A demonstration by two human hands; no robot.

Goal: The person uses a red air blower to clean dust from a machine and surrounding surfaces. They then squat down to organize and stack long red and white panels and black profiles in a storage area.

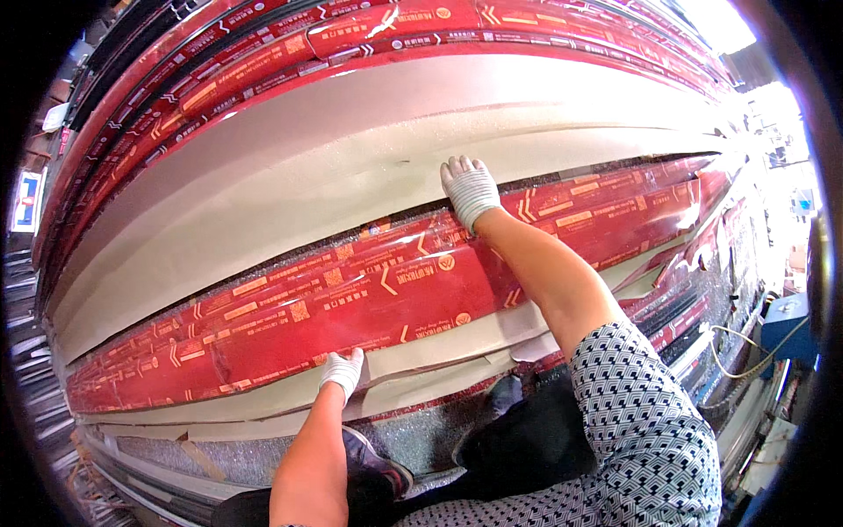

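Long flat profiles wrapped in printed red film (334, 294) lie crosswise in front of me, on pale wrapping paper (439, 364). My right hand (471, 189), in a white glove with grey bands, reaches over their far edge. Its fingers are stretched out on a wide cream paper sheet (290, 189) beyond the red film. My left hand (342, 373), also in a white glove, is at the near edge of the film, beside the pale paper. There the thumb stands apart from the fingers, which are partly hidden; I see nothing held.
More red-wrapped profiles (351, 35) are stacked along the far side. Grey speckled padding (237, 457) lies below the near paper edge, close to my shoes (378, 461). At the right are a blue box (784, 321) and a pale cable (733, 373). Dark profile ends (35, 378) line the left.
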